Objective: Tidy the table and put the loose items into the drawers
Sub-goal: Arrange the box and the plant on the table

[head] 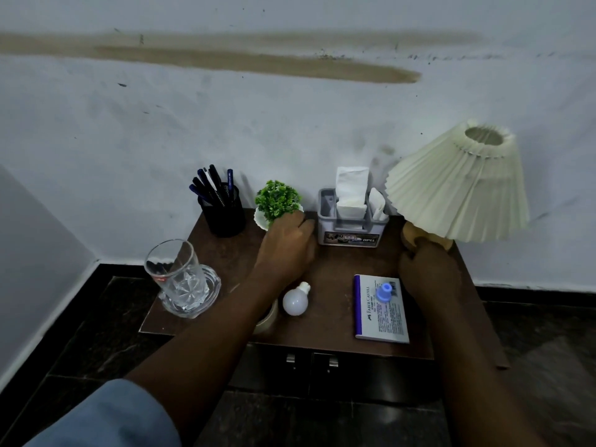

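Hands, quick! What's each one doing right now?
Left hand: fingers curled at the small plant pot; cannot tell if it grips.
Right hand: closed around the lamp base.

**Loose items on our table**

Near the table's (338,262) front edge we see a white bulb (295,301) on its side, base toward the back. Toward the front right corner a Faber-Castell stamp pad box (382,312) lies flat, a small blue cap (384,292) upright on it. The drawers (322,366) below are shut.
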Demonstrator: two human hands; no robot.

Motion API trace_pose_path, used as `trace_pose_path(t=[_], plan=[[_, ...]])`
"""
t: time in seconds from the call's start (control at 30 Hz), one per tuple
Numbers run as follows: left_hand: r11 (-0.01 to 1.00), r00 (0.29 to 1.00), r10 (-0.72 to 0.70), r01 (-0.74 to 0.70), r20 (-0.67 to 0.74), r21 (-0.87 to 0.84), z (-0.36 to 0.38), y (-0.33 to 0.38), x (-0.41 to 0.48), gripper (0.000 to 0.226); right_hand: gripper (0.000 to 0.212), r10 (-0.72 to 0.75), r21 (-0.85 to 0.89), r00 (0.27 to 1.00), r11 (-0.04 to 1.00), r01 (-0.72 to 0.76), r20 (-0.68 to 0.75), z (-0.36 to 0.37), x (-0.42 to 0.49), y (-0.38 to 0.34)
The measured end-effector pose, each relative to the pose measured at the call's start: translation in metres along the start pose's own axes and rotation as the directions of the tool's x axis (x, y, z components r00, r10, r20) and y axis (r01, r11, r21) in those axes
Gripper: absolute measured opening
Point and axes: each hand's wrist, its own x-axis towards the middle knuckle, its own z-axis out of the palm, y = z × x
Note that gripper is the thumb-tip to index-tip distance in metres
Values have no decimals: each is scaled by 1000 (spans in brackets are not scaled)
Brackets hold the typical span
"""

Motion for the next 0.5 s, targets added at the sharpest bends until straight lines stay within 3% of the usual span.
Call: trace_pose_path(t=[0.07,0.2,0.27,0.37,0.5], plan=[[976,996,-86,83,-6,-201,5,10,3,17,18,-55,36,996,998,57,-74,-2,-3,-7],[742,892,-412,447,187,-499,16,16,12,11,44,-108,241,983,968,69,151,-4,-7,-24],[639,843,-454,534,288,-553,18,16,14,12,53,-180,310,953,946,100,244,-1,-9,-26],[441,716,-495,696,493,-567,18,17,14,22,61,-200,355,925,932,78,323,2,-7,-25],[401,681,-515,728,520,-557,15,19,13,21,63,-220,363,911,928,85,350,4,-6,-27]])
